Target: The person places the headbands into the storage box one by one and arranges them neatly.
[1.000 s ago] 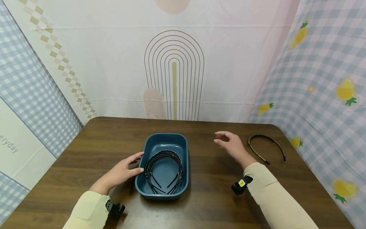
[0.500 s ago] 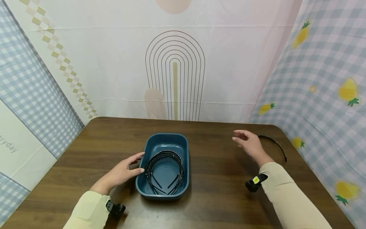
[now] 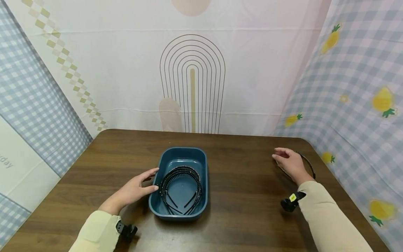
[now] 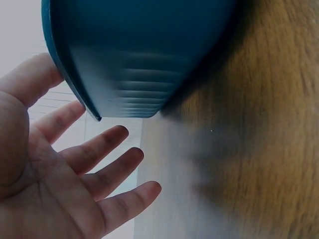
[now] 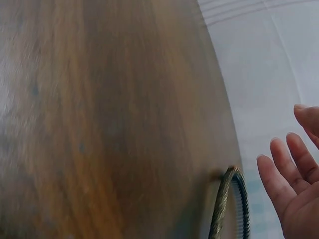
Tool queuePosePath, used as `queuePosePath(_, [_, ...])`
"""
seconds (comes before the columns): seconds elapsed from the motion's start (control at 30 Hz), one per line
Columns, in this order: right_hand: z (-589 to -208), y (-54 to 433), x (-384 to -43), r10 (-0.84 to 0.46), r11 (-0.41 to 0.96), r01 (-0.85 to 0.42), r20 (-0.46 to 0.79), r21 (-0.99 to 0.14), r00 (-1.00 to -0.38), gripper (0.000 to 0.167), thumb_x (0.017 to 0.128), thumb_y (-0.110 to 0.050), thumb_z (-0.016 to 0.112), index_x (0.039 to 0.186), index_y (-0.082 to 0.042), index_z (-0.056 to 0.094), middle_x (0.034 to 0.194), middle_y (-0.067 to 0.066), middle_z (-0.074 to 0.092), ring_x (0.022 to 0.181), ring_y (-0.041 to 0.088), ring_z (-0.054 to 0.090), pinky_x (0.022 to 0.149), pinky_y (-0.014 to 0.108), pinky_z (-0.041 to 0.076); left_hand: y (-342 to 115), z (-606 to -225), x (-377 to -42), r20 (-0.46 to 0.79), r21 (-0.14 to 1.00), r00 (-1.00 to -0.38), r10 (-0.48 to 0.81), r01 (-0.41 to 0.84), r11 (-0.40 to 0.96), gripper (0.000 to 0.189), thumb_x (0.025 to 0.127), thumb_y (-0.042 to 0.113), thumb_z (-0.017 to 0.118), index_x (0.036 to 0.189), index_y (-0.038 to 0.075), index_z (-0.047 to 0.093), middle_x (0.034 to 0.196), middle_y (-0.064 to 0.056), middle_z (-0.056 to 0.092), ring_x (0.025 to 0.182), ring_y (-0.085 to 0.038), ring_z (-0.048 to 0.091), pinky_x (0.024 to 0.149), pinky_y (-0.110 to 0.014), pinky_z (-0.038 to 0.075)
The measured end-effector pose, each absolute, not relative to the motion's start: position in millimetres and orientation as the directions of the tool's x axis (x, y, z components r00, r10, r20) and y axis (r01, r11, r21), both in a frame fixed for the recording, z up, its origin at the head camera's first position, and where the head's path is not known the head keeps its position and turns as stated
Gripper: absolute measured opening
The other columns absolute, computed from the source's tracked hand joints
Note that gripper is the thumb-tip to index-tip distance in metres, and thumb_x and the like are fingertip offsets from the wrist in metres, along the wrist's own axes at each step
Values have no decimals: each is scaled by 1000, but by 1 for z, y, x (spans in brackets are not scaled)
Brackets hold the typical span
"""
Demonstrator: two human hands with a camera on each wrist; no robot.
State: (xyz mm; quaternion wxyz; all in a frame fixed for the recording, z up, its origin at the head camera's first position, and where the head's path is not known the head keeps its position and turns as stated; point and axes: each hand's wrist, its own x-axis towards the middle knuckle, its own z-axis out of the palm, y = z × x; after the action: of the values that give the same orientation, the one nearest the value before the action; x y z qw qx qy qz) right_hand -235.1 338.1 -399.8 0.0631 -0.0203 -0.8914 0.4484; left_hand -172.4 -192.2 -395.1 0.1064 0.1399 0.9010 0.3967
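Observation:
A blue plastic bin [image 3: 185, 155] stands on the table with several black headbands [image 3: 180, 170] nested inside it. At its left rim, my left hand [image 3: 135, 187] rests thumb and index fingertip; in the left wrist view the other fingers of that hand [image 4: 55, 184] spread loosely below the bin's wall [image 4: 149, 64]. Over at the right, my right hand [image 3: 291, 164] hovers above a single beaded headband [image 3: 310, 166], partly covering it in the head view. The right wrist view has this hand [image 5: 296, 194] with relaxed fingers, apart from the headband [image 5: 219, 214].
The brown wooden table [image 3: 239, 196] has rounded far corners. Behind it hangs a white printed cloth [image 3: 252, 70], and a checked cloth with yellow fruit [image 3: 352, 115] drapes down the right side. A small black camera [image 3: 289, 203] is strapped to my right wrist.
My right hand has moved rightward, away from the bin and over the single headband. My left hand and the bin have stayed in place.

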Motion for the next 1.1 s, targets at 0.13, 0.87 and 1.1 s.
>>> queuePosePath(0.13, [-406, 347, -232, 151, 575, 15, 89, -818, -984, 50, 98, -27, 57, 136, 4, 49, 119, 18, 55, 80, -8, 53, 69, 20, 52, -193, -397, -173, -73, 747, -938, 340, 174, 641, 64, 93, 26, 64, 147, 5, 38, 143, -24, 45, 130, -47, 40, 101, -64, 36])
queuePosePath(0.87, [-428, 399, -223, 390, 583, 172, 88, -794, -917, 51, 96, -26, 59, 134, 7, 50, 110, 15, 61, 71, -3, 52, 60, 16, 47, -193, -397, -174, -76, 763, -938, 337, 163, 626, 63, 93, 26, 64, 147, 5, 37, 142, -25, 45, 131, -48, 39, 102, -65, 34])
queuePosePath(1.1, [-430, 410, -220, 405, 631, 209, 88, -747, -910, 54, 97, -27, 55, 136, 8, 47, 132, 30, 48, 113, 38, 49, 71, 23, 41, -193, -398, -175, -83, 761, -942, 326, 151, 631, 63, 93, 25, 64, 147, 6, 38, 143, -24, 45, 131, -47, 39, 102, -65, 33])
